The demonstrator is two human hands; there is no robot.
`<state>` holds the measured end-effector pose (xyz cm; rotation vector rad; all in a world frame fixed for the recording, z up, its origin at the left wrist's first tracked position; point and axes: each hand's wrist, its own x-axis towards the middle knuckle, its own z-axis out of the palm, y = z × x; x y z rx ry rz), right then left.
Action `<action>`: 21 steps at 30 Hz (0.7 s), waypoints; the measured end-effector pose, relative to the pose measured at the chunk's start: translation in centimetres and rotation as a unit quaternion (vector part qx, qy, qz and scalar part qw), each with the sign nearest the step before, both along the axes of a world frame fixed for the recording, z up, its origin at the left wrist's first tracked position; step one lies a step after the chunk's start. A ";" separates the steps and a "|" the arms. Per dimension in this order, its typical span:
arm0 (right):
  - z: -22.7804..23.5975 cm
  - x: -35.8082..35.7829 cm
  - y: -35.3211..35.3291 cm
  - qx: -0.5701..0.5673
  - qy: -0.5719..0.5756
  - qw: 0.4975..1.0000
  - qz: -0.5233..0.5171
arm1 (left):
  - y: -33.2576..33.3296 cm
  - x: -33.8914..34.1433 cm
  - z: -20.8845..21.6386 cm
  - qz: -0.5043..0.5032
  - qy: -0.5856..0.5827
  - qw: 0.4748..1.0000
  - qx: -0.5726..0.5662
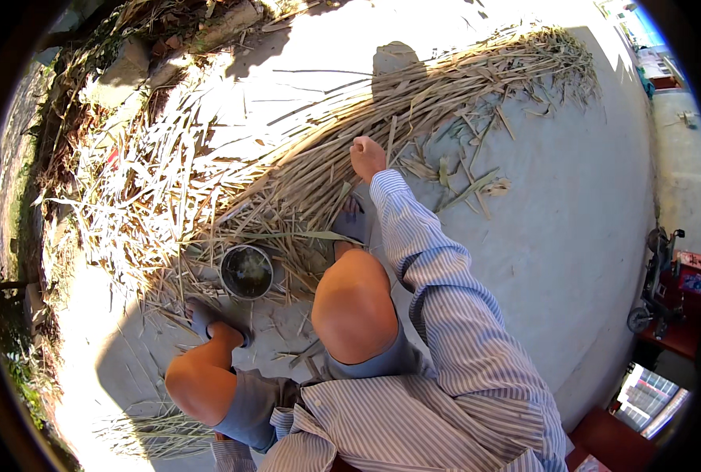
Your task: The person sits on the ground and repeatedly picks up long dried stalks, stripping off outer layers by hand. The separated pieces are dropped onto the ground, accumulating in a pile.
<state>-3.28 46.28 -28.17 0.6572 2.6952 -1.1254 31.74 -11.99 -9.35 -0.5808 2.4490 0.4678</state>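
My right hand [368,160] reaches forward over the near edge of a long pile of dry stalks [327,153], its fingers curled closed. What lies inside the fist, if anything, is hidden from this side. The pale brown stalks run from the lower left to the upper right, with thin frayed tips at the far right end. My left hand is out of sight; only a bit of striped sleeve [232,455] shows at the lower edge. Between my feet and the pile stands a round metal pot [246,272] with murky liquid in it.
Loose dry leaves [153,189] are heaped at the left, beside a stone and dirt bank [118,75]. Broken scraps [468,185] lie right of my hand. Thin green stalks [153,431] rest at the lower left. A wheeled frame [653,279] stands near red furniture at the right.
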 end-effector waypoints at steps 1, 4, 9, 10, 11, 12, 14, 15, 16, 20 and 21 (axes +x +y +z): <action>0.4 -1.2 -0.1 0.032 -0.030 0.999 0.025 | -0.1 0.0 0.0 0.006 -0.002 1.000 -0.007; 0.2 -4.7 0.6 0.161 -0.122 0.972 0.122 | -0.5 -0.9 -0.5 0.017 -0.015 0.999 -0.022; -0.5 -7.6 0.2 0.273 -0.122 0.933 0.199 | -0.9 -2.3 -1.4 0.030 -0.033 0.998 -0.038; -0.9 -7.9 0.5 0.289 -0.133 0.922 0.222 | -0.9 -2.7 -1.5 0.030 -0.036 0.998 -0.038; -1.4 -8.0 0.7 0.333 -0.127 0.904 0.235 | -0.9 -3.1 -1.7 0.029 -0.036 0.998 -0.039; -1.3 -8.3 0.7 0.351 -0.133 0.890 0.258 | -0.9 -3.5 -1.9 0.031 -0.036 0.998 -0.039; -1.0 -8.8 0.7 0.384 -0.145 0.860 0.303 | -1.0 -4.0 -2.1 0.030 -0.038 0.998 -0.043; -1.1 -8.7 0.8 0.424 -0.125 0.838 0.319 | -1.0 -4.2 -2.2 0.030 -0.035 0.998 -0.043; -1.1 -8.8 1.0 0.431 -0.132 0.829 0.331 | -1.1 -4.5 -2.3 0.030 -0.034 0.998 -0.042; -1.7 -8.6 2.2 0.444 -0.146 0.815 0.343 | -1.1 -5.6 -2.4 0.025 -0.017 0.999 -0.042; -1.5 -8.5 2.1 0.435 -0.162 0.817 0.343 | -1.2 -5.6 -2.3 0.025 -0.014 0.999 -0.042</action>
